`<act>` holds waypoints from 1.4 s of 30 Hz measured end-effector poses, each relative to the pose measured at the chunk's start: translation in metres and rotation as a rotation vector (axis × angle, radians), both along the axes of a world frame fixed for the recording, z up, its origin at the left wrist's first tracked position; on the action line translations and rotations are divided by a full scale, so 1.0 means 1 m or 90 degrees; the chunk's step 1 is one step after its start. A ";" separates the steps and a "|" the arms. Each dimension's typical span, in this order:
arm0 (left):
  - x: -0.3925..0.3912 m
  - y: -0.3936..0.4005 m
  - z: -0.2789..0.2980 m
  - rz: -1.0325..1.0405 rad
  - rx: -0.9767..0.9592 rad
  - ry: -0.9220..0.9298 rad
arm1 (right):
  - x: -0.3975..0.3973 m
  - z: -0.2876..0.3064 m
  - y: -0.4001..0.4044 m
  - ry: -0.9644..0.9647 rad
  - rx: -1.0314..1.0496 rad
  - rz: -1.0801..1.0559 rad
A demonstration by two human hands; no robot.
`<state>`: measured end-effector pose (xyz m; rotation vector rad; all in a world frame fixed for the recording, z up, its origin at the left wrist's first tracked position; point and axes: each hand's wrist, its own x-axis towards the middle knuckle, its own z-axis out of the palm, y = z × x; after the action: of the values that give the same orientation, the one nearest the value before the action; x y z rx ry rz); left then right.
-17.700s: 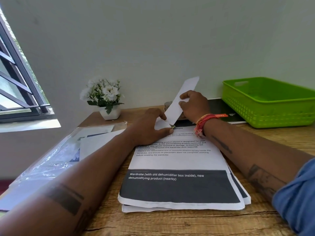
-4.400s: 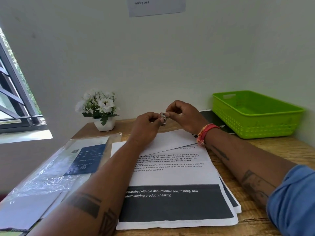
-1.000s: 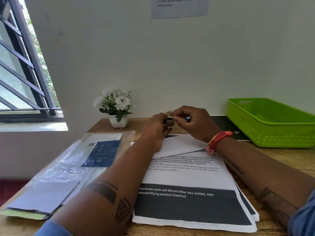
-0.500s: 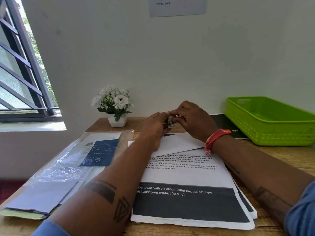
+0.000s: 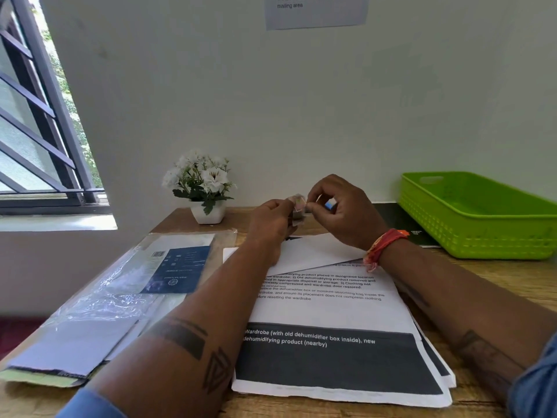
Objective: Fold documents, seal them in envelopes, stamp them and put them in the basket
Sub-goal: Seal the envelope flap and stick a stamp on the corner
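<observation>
Above the white paper envelope (image 5: 313, 251), our left hand (image 5: 271, 220) and right hand (image 5: 343, 211) pinch a small stamp (image 5: 297, 206); we should peel slowly, then press it flat

I see the paper stack (image 5: 331, 312) in the middle of the worktop (image 5: 497, 276), the envelope (image 5: 313, 251) on it, the basket (image 5: 482, 218) at right, the flowerpot (image 5: 208, 212) behind at left.

Matt printed paper documents (image 5: 328, 312) lie on a grained wooden table (image 5: 494, 276); the green basket (image 5: 482, 224) is perforated plastic (slightly glossy), the envelope pack (image 5: 99, 300) shiny clear film.
</observation>
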<state>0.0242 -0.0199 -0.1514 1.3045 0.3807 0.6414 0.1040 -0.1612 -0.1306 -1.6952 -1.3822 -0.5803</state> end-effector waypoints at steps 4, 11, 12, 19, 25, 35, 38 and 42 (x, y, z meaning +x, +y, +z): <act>0.000 -0.002 0.000 -0.012 0.114 0.001 | 0.002 0.005 -0.001 0.119 0.066 -0.004; -0.001 -0.007 0.000 -0.029 0.158 0.004 | 0.010 -0.002 -0.006 0.124 -0.041 0.021; -0.001 -0.006 0.001 -0.025 0.150 0.006 | 0.010 -0.003 -0.006 0.119 -0.048 0.019; -0.004 -0.004 0.005 -0.058 0.004 0.017 | 0.000 0.001 -0.006 0.051 -0.090 0.014; -0.002 -0.001 0.002 -0.056 0.005 0.011 | -0.001 0.000 -0.006 0.111 -0.060 0.003; -0.002 -0.003 0.003 0.014 0.131 0.020 | 0.010 0.003 -0.001 0.426 0.147 0.052; 0.002 0.005 0.002 0.112 0.382 0.066 | 0.015 0.000 -0.002 0.405 0.148 0.008; 0.014 0.013 0.008 0.180 0.740 0.157 | 0.019 -0.008 -0.001 0.386 0.061 -0.008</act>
<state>0.0383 -0.0067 -0.1430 2.4799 0.4039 1.0023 0.1233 -0.1622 -0.1381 -1.6194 -0.8916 -0.1097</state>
